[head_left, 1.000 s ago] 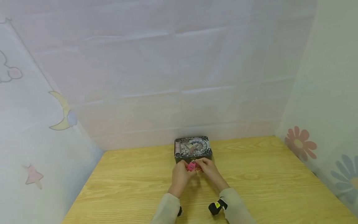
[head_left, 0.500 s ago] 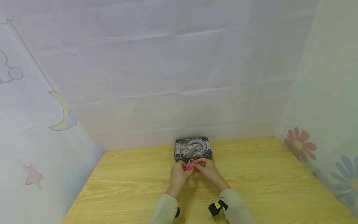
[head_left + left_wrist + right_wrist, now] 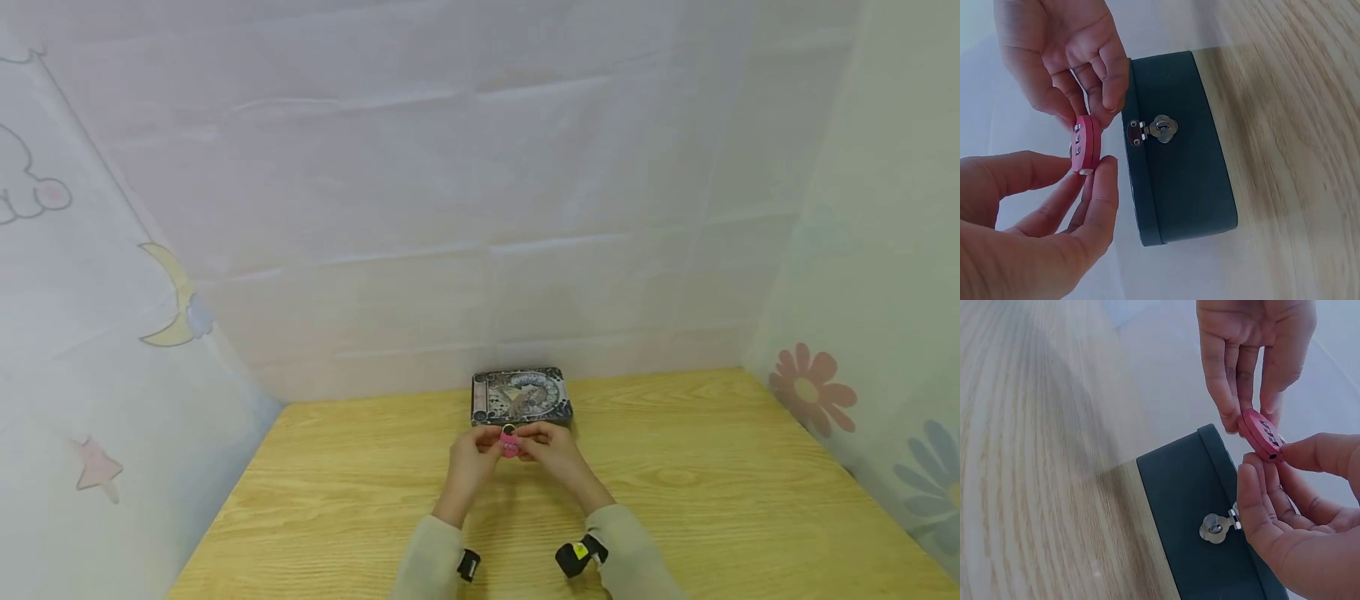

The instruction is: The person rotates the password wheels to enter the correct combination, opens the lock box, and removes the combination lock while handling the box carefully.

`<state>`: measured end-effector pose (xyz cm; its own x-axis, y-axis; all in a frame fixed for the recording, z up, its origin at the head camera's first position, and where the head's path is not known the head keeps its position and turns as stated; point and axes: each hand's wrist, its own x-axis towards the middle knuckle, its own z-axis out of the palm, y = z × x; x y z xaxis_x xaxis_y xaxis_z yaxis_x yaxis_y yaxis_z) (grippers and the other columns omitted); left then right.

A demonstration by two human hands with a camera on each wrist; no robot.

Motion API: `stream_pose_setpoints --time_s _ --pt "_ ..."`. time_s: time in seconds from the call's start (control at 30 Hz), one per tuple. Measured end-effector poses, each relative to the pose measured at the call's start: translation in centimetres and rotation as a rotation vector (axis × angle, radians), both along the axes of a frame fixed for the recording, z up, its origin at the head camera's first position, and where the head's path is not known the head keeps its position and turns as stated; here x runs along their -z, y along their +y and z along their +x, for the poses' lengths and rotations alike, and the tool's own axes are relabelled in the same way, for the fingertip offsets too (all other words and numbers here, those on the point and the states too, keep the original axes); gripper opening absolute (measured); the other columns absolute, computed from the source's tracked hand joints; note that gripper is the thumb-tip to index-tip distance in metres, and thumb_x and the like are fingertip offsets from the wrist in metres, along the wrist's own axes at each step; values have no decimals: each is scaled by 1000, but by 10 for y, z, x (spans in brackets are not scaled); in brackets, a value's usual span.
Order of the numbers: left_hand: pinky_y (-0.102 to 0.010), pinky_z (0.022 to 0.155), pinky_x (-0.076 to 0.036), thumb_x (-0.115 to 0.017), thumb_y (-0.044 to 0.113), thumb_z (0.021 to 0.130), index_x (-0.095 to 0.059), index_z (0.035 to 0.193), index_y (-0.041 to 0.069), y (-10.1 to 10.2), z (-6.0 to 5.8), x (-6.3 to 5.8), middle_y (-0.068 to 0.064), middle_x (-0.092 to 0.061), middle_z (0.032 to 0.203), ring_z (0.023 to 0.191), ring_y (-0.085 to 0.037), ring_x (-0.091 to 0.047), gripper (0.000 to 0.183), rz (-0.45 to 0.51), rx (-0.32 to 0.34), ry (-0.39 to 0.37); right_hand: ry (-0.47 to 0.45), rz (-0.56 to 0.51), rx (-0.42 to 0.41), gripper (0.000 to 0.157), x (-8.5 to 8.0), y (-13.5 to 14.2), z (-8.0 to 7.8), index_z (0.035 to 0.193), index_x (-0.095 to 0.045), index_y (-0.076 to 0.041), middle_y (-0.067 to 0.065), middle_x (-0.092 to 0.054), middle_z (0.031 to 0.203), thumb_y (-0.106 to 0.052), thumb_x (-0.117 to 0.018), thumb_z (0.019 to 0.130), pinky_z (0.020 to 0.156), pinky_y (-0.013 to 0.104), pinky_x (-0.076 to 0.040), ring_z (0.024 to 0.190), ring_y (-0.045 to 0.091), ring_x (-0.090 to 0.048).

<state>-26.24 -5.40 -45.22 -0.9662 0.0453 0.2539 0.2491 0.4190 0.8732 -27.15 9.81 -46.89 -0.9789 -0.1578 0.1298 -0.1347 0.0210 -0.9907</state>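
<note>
A pink combination padlock (image 3: 509, 442) is held up in front of a box (image 3: 521, 396), its metal shackle pointing upward in the head view. My left hand (image 3: 468, 458) pinches the padlock from the left side. From the right, the fingers and thumb of my right hand (image 3: 555, 450) pinch it too. Small number dials show on the padlock (image 3: 1087, 142) in the left wrist view. The box has a printed lid and dark front, with a metal clasp (image 3: 1163, 129) in the middle. In both wrist views the padlock is apart from that clasp.
The box stands at the back of a wood-grain table (image 3: 675, 483), close to a pale cloth backdrop (image 3: 480, 208). Printed side sheets with a moon (image 3: 171, 292) and flowers (image 3: 813, 387) flank the table. Black wrist cameras (image 3: 573, 557) hang under the sleeves.
The padlock has turned from tilted to upright and shifted slightly left, its shackle showing more clearly. My left hand and forearm have moved a little left. The right hand has barely moved.
</note>
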Motion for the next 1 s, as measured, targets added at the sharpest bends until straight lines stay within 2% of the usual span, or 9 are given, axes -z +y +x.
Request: stream_pose_setpoints --time_s 0.13,0.3,0.37,0.47,0.63,0.8,1.0 --pt "-23 58 -51 -60 -3 78 -65 98 -3 -7 -1 -2 -14 -64 86 72 -19 -60 20 93 13 -40 -29 -1 34 24 -1 -8 -1 102 -57 10 23 -61 95 -5 -58 84 70 37 -52 77 27 -63" --pt "-26 62 -53 -57 -6 80 -62 100 -8 -15 -4 -2 -19 -63 90 73 -24 -62 21 215 34 -102 -54 -55 126 21 -2 -22 -2 97 -58 12 19 -64 85 -3 -60 82 65 32 -53 72 21 -63" --pt "-27 63 -53 -56 -6 80 -61 101 -10 -19 -5 -2 -21 -62 90 73 -25 -63 21 237 33 -111 -56 -85 152 20 -3 -27 -2 95 -58 13 19 -64 83 -1 -60 81 64 32 -53 70 20 -63" --pt "-27 64 -53 -57 -6 80 -60 100 -12 -27 -5 -3 -22 -62 89 74 -26 -63 21 243 6 -126 -51 -105 144 19 -2 -37 -1 95 -58 16 23 -62 86 2 -58 82 66 32 -53 71 20 -63" --pt "-28 62 -53 -59 -4 79 -61 99 -12 -41 -5 -3 -21 -62 85 72 -25 -63 21 196 -78 -131 -27 -61 41 22 -1 -51 2 104 -56 15 26 -60 98 5 -51 85 74 33 -51 83 26 -62" --pt "-25 58 -52 -60 -1 77 -62 97 -10 -52 -7 0 -17 -62 79 68 -21 -62 21 90 -140 -136 3 14 -64 29 3 -63 4 112 -54 12 23 -58 105 6 -47 85 79 37 -49 94 31 -57" --pt "-24 53 -49 -58 -5 72 -63 94 -9 -62 -8 6 -12 -62 74 62 -15 -57 23 -41 -171 -158 -21 17 -101 29 13 -75 4 111 -53 14 23 -59 104 4 -48 84 82 40 -47 95 30 -56"
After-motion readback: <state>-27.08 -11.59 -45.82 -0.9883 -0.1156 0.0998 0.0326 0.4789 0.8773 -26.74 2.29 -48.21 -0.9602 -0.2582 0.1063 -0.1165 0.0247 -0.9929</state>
